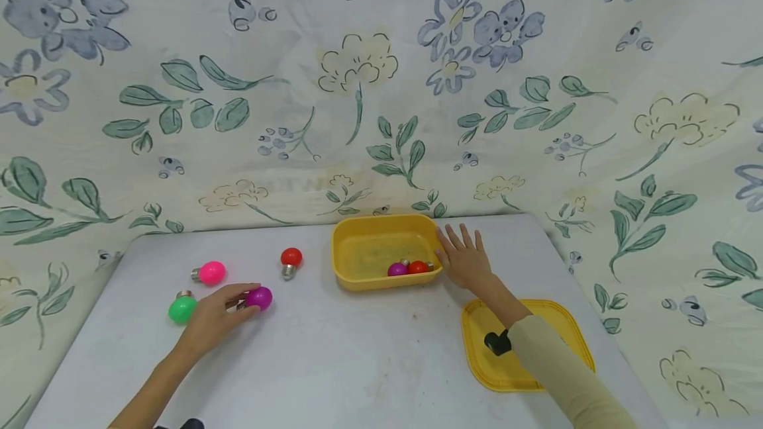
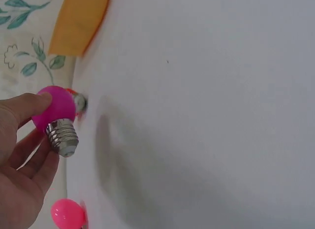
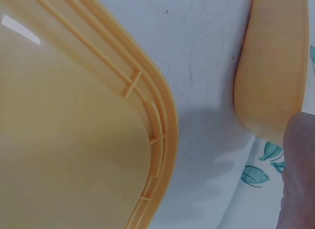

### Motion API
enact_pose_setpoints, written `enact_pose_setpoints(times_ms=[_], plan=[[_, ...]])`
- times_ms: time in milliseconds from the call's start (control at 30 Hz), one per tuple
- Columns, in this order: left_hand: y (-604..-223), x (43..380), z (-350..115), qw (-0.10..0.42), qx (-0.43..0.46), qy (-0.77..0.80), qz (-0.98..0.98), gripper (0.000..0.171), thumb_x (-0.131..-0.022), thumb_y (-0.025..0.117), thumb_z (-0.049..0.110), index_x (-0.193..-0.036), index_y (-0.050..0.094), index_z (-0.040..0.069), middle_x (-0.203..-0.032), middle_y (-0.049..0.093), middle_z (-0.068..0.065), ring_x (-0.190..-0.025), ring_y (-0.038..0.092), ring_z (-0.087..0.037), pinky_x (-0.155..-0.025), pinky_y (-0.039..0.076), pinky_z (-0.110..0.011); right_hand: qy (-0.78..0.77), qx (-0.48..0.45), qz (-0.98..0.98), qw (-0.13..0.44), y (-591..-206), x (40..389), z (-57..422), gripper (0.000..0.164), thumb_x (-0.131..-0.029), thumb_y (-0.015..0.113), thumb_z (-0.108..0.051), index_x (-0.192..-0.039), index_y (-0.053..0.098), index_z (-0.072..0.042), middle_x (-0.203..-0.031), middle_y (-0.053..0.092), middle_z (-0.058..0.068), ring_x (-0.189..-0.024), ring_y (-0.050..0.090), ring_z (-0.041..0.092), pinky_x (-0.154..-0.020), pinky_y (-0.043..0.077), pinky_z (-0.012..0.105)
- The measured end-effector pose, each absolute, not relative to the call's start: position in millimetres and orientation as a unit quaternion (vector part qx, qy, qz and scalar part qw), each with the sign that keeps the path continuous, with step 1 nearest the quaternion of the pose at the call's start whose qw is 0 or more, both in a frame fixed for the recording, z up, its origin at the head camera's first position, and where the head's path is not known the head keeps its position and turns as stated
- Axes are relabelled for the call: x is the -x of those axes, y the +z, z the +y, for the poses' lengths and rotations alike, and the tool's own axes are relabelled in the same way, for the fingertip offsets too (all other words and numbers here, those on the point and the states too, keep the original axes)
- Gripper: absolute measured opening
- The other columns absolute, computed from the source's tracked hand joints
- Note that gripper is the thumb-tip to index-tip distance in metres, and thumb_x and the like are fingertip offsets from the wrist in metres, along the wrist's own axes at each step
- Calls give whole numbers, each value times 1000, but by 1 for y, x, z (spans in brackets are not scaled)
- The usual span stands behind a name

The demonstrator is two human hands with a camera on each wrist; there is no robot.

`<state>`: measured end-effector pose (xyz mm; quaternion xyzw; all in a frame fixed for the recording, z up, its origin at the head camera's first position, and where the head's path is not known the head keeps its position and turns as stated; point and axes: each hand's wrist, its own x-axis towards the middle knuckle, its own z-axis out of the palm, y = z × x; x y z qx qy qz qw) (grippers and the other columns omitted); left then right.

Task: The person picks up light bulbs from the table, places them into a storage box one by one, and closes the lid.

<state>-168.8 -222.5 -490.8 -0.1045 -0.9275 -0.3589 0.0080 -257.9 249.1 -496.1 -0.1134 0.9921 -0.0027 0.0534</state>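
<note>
My left hand [image 1: 213, 315] pinches a purple light bulb [image 1: 259, 298] between thumb and fingers above the left part of the table. In the left wrist view the bulb's silver screw base [image 2: 63, 138] points down, out of the grip. At the back, a yellow plastic bin [image 1: 363, 281] holds a purple bulb [image 1: 397, 269] and a red bulb [image 1: 418, 267]. My right hand [image 1: 465, 260] is at the bin's right end with its fingers spread and straight. The right wrist view shows the thumb [image 3: 299, 155] right at the bin's rim.
A green bulb [image 1: 181, 310], a pink bulb [image 1: 212, 273] and a red bulb [image 1: 291, 257] lie on the white table [image 1: 357, 356] around my left hand. Under my right forearm lies a yellow lid [image 1: 485, 363]. A flower-patterned cloth [image 1: 298, 98] hangs behind the table.
</note>
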Motion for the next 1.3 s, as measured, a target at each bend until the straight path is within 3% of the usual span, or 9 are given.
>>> enact_pose_setpoints(times_ms=[267, 933, 1300], plan=[[-476, 172, -194, 38, 128, -390, -911, 46, -85, 79, 4, -127, 63, -3, -121, 63, -24, -110, 61, -43, -87, 55, -52, 4, 115, 992, 53, -497, 259, 249, 62, -109, 27, -45, -162, 12, -16, -165, 14, 12, -150, 5, 41, -117, -3, 60], [-459, 210, -106, 42, 150, -462, -873, 43, -85, 79, 4, -126, 66, -1, -119, 66, -18, -108, 64, -34, -91, 54, -47, 8, 116, 992, 47, -498, 260, 251, 61, -109, 27, -43, -162, 12, -16, -165, 14, 11, -150, 3, 40, -118, 0, 60], [-460, 227, -67, -5, 111, -496, -861, 45, -88, 77, 9, -131, 64, 2, -123, 63, -19, -114, 62, -34, -93, 54, -43, 10, 114, 992, 45, -499, 260, 250, 62, -109, 26, -44, -162, 11, -16, -165, 14, 11, -150, 4, 40, -118, 1, 61]])
